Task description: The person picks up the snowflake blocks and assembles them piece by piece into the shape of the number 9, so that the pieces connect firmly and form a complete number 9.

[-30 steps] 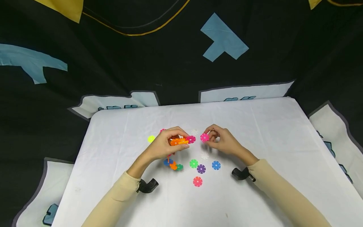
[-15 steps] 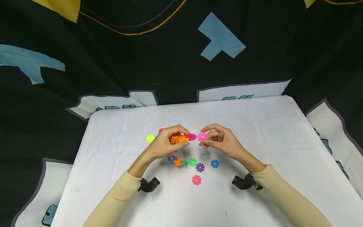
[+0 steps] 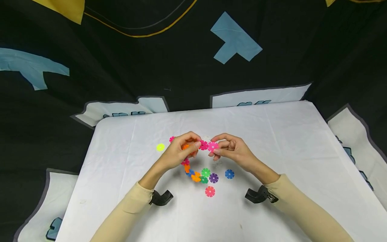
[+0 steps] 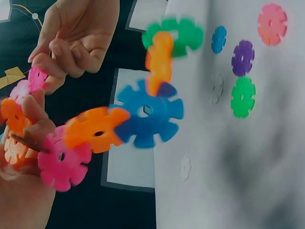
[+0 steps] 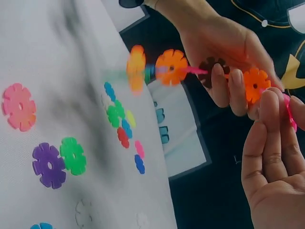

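My left hand [image 3: 176, 153] grips a chain of interlocking snowflake discs, with fingers and thumb around its upper part. The hanging part shows a pink disc [image 4: 64, 157], an orange disc [image 4: 97, 129], a blue disc [image 4: 147, 114] and a blurred green disc [image 4: 183, 40] at the end. A magenta disc [image 3: 204, 145] projects from my left fingertips. My right hand [image 3: 239, 152] pinches a lighter pink disc [image 3: 213, 147], whose edge meets the magenta one. Whether their slots are engaged cannot be told. Fingers cover some upper links.
On the white tablecloth [image 3: 272, 208] lie loose discs: purple [image 3: 213, 178], light green [image 3: 206, 172], blue [image 3: 229, 174], coral [image 3: 210, 191] and yellow [image 3: 160, 147]. Pale discs, one white [image 4: 186, 168], blend with the cloth. A black curtain [image 3: 151, 67] hangs behind the table.
My right hand has moved left, bringing the pink disc from a gap to the magenta disc's edge. The chain's hanging end has swung right, and my left fingers have shifted on the chain.
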